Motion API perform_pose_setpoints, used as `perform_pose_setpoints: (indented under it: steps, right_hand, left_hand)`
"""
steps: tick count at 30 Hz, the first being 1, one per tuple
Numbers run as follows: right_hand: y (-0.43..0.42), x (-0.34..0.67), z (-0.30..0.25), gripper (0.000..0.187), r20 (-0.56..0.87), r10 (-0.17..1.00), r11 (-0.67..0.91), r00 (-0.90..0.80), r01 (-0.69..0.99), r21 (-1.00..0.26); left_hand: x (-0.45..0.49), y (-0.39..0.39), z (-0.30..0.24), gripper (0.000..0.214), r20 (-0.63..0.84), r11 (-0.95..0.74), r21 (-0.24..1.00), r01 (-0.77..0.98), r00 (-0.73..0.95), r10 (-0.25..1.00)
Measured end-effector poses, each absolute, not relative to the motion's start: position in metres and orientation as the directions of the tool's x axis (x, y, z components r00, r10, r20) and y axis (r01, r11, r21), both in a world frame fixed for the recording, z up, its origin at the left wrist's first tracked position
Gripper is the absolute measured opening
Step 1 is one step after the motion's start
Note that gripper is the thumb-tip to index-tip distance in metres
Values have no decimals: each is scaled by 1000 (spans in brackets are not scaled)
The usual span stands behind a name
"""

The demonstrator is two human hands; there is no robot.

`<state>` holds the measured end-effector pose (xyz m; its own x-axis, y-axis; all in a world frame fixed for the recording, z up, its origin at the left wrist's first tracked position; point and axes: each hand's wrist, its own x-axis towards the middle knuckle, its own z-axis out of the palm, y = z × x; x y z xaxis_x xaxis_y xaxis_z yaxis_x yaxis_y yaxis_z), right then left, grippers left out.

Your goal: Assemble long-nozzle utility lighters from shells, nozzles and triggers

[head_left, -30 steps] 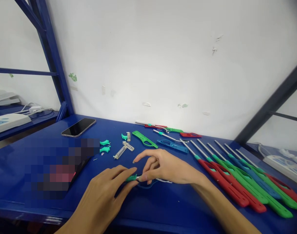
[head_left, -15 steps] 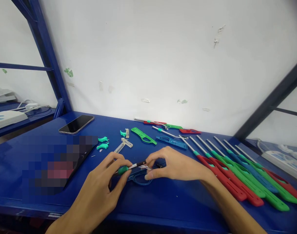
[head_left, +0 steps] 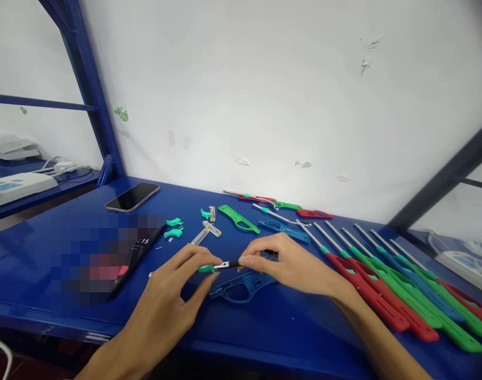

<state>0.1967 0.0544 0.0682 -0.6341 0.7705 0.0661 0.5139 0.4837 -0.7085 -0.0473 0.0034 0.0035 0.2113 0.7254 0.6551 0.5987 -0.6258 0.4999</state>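
- At the front of the blue table [head_left: 328,343], nearest me: both hands up over the surface, fingertips facing each other.
- Left hand [head_left: 171,282]: thumb and fingers pinching the green collar [head_left: 206,269] of a small part.
- Right hand [head_left: 282,264]: thumb and forefinger gripping the black end piece [head_left: 233,263] of that part; a short length of metal [head_left: 222,265] shows between my two grips.
- Part location: between my hands, above a blue half-shell [head_left: 241,290] on the table, its right end partly under my right hand.
- Past my left hand: clear pieces [head_left: 212,228] and small green curved pieces [head_left: 174,232].
- Farther back: green half-shell [head_left: 236,217], with another blue shell [head_left: 286,231] beside it.
- Right side: row of long-nosed tools [head_left: 379,306], red, green and blue handles.
- Back left: phone [head_left: 133,197], lying flat; nearer me, a dark device [head_left: 140,253], partly pixelated.
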Motion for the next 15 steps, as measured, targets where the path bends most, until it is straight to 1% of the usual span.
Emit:
perform_pose_setpoints:
  steps: [4, 9, 11, 15]
  right_hand:
    - [54, 195, 67, 27, 101, 780, 495, -617, 511, -703]
    - [52, 194, 65, 21, 158, 782, 524, -603, 499, -690]
    - [52, 193, 61, 22, 197, 774, 558, -602, 501, -661]
    - [53, 191, 54, 20, 283, 737, 648, -614, 522, -554]
  left_hand:
    - [-48, 4, 2, 16, 662, -634, 479, 607, 224, 715]
    - [-49, 5, -3, 19, 671, -645, 458, 612, 238, 702]
    - [-49, 5, -5, 20, 682, -651, 452, 610, 235, 693]
    - [-48, 6, -6, 19, 703, -666, 432, 608, 236, 671]
